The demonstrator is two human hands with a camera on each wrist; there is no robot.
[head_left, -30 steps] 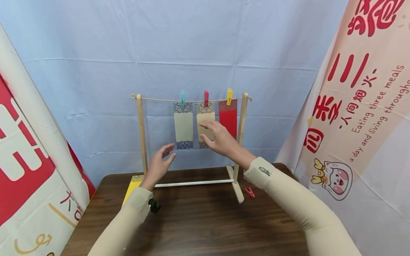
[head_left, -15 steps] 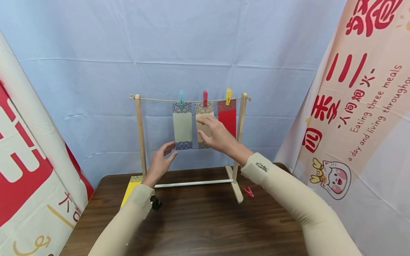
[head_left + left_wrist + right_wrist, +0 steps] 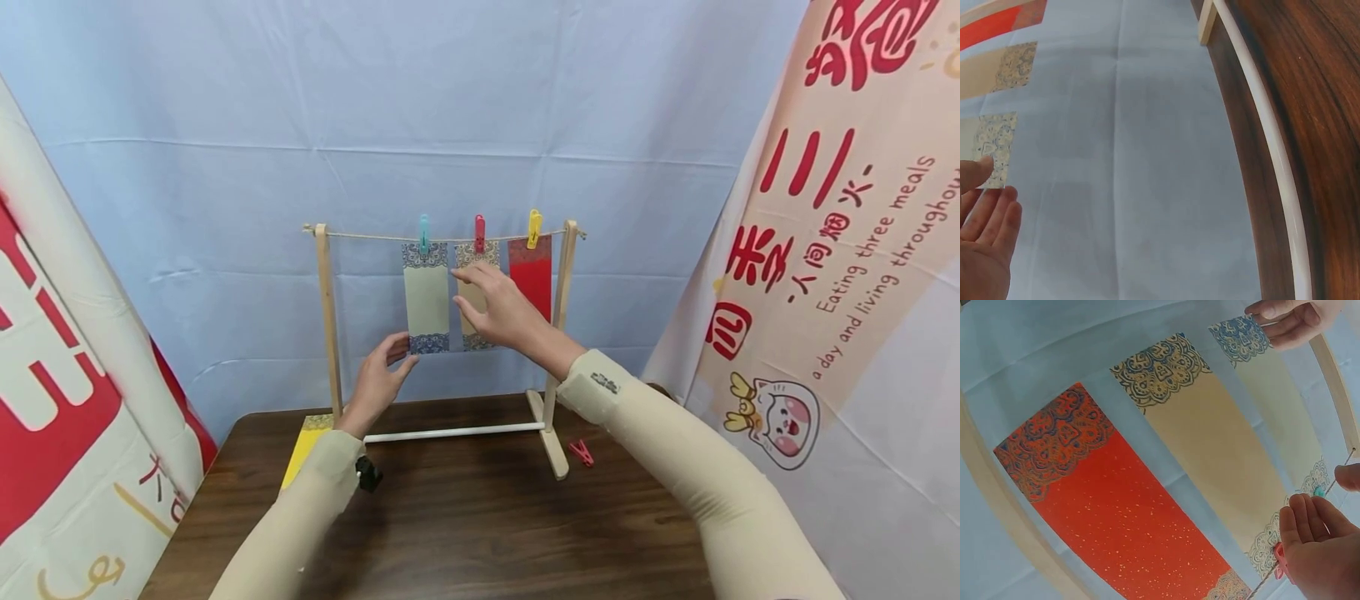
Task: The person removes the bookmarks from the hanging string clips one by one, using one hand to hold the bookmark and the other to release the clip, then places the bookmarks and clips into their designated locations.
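Note:
Three long patterned paper cards hang from a string (image 3: 375, 236): a pale green card (image 3: 427, 300) under a turquoise clothespin (image 3: 424, 233), a tan card (image 3: 1210, 450) under a red clothespin (image 3: 480, 234), and a red card (image 3: 531, 283) under a yellow clothespin (image 3: 534, 229). At the pale green card's lower left corner is my left hand (image 3: 377, 383), fingertips at its edge and thumb apart from them. Before the tan card I hold my right hand (image 3: 510, 312), fingers extended and thumb spread, nothing between them. It hides part of that card.
The string runs between the wooden posts (image 3: 327, 321) of a rack with a white bottom rod (image 3: 457, 432). A pink clothespin (image 3: 581, 453) lies by its right foot on the dark wooden table (image 3: 480, 517). A yellow card (image 3: 303, 446) lies at left, partly behind my left arm.
My right hand has shifted slightly left and up across the tan card. My left hand has moved slightly right, its fingertips now at the pale green card's corner. The cards still hang.

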